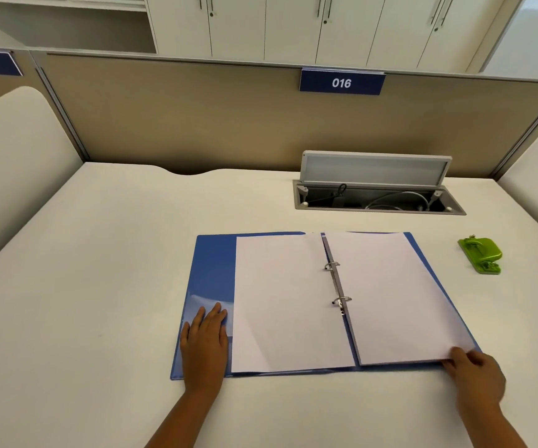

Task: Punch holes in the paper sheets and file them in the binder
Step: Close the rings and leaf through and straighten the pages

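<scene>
A blue ring binder lies open on the white desk. White paper sheets lie on both sides of its two metal rings: a left stack and a right stack. My left hand rests flat, fingers straight, on the binder's left cover. My right hand pinches the near right corner of the right stack and the cover edge. A green hole punch sits on the desk to the right of the binder, apart from both hands.
An open cable hatch with its lid up and cables inside is set in the desk behind the binder. A beige partition with a blue "016" sign backs the desk. Cabinets stand beyond.
</scene>
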The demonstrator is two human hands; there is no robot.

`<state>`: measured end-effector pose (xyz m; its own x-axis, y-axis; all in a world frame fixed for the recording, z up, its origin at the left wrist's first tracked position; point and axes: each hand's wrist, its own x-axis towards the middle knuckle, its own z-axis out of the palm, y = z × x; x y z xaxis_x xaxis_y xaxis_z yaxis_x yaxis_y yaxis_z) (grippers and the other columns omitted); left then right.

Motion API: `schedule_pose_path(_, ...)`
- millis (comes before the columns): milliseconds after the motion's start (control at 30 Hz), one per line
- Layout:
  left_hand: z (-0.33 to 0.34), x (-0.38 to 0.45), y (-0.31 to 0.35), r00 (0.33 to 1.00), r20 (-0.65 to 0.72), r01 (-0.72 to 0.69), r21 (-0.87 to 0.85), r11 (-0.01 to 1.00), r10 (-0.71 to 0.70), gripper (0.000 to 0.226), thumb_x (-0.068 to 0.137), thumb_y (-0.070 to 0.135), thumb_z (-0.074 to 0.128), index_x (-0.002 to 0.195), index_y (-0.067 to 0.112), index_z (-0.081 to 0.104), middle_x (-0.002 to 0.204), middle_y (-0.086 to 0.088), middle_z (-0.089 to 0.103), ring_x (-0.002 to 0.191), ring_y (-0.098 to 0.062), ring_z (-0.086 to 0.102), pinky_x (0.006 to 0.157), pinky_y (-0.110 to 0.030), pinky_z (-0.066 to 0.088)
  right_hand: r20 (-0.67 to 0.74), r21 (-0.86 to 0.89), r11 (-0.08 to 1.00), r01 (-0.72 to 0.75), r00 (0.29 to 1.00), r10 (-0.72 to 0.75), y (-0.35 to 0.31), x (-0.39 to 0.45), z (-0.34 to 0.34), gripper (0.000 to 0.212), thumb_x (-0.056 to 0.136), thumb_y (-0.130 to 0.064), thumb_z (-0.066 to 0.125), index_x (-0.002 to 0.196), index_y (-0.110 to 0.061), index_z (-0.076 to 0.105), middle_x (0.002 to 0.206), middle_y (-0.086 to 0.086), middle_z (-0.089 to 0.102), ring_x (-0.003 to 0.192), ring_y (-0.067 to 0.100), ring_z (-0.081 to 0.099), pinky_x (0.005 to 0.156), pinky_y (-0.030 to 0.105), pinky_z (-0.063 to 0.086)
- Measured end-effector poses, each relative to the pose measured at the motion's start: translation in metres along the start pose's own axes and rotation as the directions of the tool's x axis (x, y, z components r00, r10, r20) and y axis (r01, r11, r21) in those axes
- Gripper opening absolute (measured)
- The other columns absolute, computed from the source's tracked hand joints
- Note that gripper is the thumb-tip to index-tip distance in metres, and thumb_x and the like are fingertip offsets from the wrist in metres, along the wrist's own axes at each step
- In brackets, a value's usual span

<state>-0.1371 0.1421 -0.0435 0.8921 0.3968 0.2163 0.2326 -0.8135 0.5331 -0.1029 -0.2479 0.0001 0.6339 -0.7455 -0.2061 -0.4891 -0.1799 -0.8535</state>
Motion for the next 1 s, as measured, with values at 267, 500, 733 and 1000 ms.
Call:
schedule_pose_path(267,-0.003,0.000,0.001,0.998,0.057,0.018,-0.004,1.000,-0.018,0.088,0.089,0.061,0.000,0.108,0.008,0.068,0.114,-0.013,0.068,0.111,-0.036,0.060,0.097,-0.053,0.040,-0.185,0.090,0.993,0.082,0.981,-0.064,-0.003,-0.009,0.009,0.038,0.077,-0.008,0.068,0.107,-0.018,0.047,0.095,0.015,0.052,0.095,0.036,0.055,0.090,0.044,0.041)
schedule_pose_path(500,0.001,-0.001,0.002,1.000,-0.031,-0.004,0.026,1.000,0.005,0.030,0.086,0.019,0.048,0.105,0.007,0.069,0.111,-0.013,0.069,0.111,-0.038,0.060,0.094,-0.057,0.041,0.400,-0.017,0.732,0.681,0.675,-0.619,-0.019,-0.100,0.072,0.040,0.074,-0.009,0.072,0.095,-0.033,0.049,0.076,-0.011,0.051,0.073,0.008,0.053,0.069,0.022,0.043)
schedule_pose_path(733,0.006,0.001,0.000,0.993,-0.071,-0.084,0.110,0.990,0.092,0.041,0.060,-0.003,0.080,0.099,0.005,0.070,0.103,-0.015,0.072,0.101,-0.039,0.065,0.084,-0.058,0.047,0.869,-0.076,0.423,0.903,0.268,-0.415,-0.007,-0.186,0.147,0.103,0.063,-0.085,0.029,0.145,-0.023,0.017,0.156,0.001,0.014,0.145,0.021,0.007,0.113,0.031,-0.006)
schedule_pose_path(1000,0.007,0.003,-0.002,0.993,-0.074,-0.077,0.122,0.990,0.087,0.036,0.064,0.003,0.078,0.099,0.006,0.071,0.103,-0.014,0.072,0.101,-0.038,0.066,0.084,-0.057,0.048,0.856,-0.309,0.292,0.905,0.399,-0.329,-0.008,-0.197,0.168,0.095,0.071,-0.082,0.001,0.126,-0.019,0.045,0.127,0.003,0.061,0.115,0.023,0.059,0.114,0.040,0.020)
